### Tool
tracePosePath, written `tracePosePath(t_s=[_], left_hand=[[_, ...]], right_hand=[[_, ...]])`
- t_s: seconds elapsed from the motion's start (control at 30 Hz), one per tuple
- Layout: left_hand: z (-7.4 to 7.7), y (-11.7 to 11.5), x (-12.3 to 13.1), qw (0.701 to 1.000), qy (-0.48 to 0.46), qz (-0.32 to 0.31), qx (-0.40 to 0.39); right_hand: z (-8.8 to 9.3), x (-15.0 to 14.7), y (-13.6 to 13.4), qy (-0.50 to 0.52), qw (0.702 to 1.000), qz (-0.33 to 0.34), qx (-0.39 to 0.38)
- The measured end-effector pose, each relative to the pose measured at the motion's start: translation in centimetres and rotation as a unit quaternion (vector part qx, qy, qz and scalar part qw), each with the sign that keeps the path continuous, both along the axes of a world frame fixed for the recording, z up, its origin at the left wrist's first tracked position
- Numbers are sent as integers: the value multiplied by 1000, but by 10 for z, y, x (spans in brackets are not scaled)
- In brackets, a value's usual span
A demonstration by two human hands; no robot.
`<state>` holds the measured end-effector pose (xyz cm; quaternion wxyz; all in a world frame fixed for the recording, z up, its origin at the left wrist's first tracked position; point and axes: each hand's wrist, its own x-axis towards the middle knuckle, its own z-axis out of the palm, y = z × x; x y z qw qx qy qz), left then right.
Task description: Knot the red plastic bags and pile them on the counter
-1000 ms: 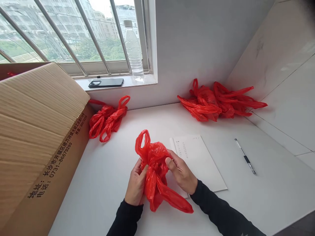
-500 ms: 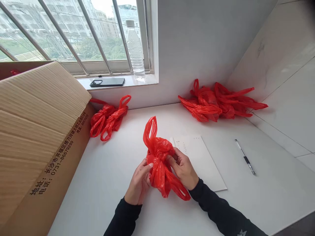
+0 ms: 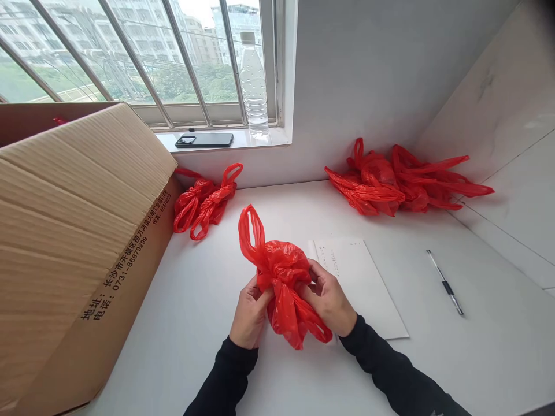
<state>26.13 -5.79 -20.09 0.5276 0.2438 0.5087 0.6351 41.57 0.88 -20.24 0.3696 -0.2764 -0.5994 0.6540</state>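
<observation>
A knotted red plastic bag (image 3: 286,260) is held between both hands above the white table, one handle loop standing up at its far left and another hanging at the lower right. My left hand (image 3: 250,312) grips its left side, thumb pressed in below the knot and the other fingers partly hidden behind. On the right side, my right hand (image 3: 327,297) holds the bag with its thumb near the knot. What the bag contains is hidden. Beside and partly behind my right hand lies a white notepad (image 3: 368,294) with small handwriting.
A large open cardboard box (image 3: 87,231) stands at the left. Two knotted red bags (image 3: 206,199) rest against it; more red bags (image 3: 390,179) are heaped by the back wall. A pen (image 3: 446,283) lies at right. The windowsill holds a phone (image 3: 203,140) and water bottle (image 3: 254,86).
The view has shifted slightly, so the surroundings sit farther right. The bag's upper loop leans more to the left, and my left thumb has moved in under the knot. Both hands keep their hold.
</observation>
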Motion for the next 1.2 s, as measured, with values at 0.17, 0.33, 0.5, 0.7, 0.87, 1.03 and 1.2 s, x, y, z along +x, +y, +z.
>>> tracePosePath(t_s=[0.17,0.33,0.5,0.7,0.87,1.03,1.2], left_hand=[[8,-3,-1,994,-90,-51,22],[10,-3,-4,985,-146,-85,27],[4,-2,-2,990,-63,-125,18],[-1,1,-4,996,-18,-88,17],[-3,2,-3,999,-14,-38,-4],[-5,3,-4,1000,-15,-5,-15],[-3,3,-4,1000,-13,-8,3]], right_hand=[[-4,-2,3,46,998,-23,-48],[-7,0,8,84,991,-56,-92],[-6,1,10,96,986,-59,-119],[-6,2,10,78,988,-46,-125],[-7,1,7,67,991,-33,-112],[-7,0,7,57,994,-28,-90],[-5,-1,5,46,996,-23,-71]])
